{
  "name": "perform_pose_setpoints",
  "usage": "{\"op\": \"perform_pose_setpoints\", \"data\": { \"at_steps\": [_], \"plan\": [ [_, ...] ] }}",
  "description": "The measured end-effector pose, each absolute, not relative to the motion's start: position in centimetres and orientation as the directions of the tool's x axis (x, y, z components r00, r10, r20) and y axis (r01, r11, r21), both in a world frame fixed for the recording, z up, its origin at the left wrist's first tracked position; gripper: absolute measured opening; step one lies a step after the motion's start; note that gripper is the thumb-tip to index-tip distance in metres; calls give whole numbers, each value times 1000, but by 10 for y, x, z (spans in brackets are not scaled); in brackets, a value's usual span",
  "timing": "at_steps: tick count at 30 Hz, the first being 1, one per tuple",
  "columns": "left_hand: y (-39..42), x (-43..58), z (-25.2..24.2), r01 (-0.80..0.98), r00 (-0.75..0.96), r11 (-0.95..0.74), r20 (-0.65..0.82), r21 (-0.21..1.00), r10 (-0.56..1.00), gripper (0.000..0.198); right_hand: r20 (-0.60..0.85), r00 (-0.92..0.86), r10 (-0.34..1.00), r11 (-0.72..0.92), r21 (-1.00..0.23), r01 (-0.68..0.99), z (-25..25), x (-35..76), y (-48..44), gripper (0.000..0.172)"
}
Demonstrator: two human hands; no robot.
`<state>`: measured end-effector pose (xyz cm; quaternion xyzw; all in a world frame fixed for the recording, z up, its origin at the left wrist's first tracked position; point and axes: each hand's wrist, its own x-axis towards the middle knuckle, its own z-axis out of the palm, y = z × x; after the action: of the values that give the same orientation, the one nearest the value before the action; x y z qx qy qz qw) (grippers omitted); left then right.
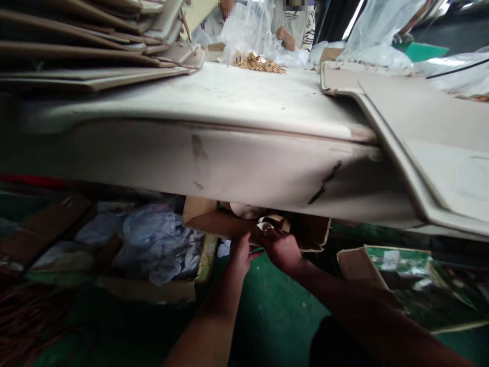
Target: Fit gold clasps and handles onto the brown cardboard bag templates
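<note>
Under the table, an open cardboard box holds a pale, wide roll and a smaller tan roll with a white strip. My right hand reaches to the front of the box, its fingers curled at the lower edge of the tan roll; the exact contact is blurred. Beside it, my left hand is at the box's front wall, thumb up and a finger pointing right, seemingly pinching the wall. The table's edge hides the back of the box.
Above hangs the covered edge of a white table. Flattened cardboard is stacked at left, with more sheets at right. Gold-coloured pieces lie near a co-worker. Floor boxes hold plastic bags; a green-printed box stands right.
</note>
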<state>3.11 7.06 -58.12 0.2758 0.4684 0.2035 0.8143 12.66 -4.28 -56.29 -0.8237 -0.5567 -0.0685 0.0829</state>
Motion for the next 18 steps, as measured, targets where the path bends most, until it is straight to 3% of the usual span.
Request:
{"op": "perform_pose_setpoints", "data": {
  "at_steps": [7, 12, 15, 18],
  "plan": [
    [39, 25, -555, -84, 463, 720, -613, 688, 640, 16, 144, 254, 957, -260, 26, 965, -538, 124, -73, 38],
    [-1, -8, -523, -129, 498, 701, -566, 701, 657, 33, 158, 200, 967, -205, 20, 978, -494, 99, -109, 42],
    [-21, -30, -511, -160, 425, 732, -623, 663, 657, 47, 160, 207, 965, -207, -19, 978, -473, 75, -128, 43],
    [-38, -54, -508, -193, 406, 761, -656, 619, 636, 54, 148, 195, 970, -175, -139, 975, -454, 53, -146, 52]
  ]
}}
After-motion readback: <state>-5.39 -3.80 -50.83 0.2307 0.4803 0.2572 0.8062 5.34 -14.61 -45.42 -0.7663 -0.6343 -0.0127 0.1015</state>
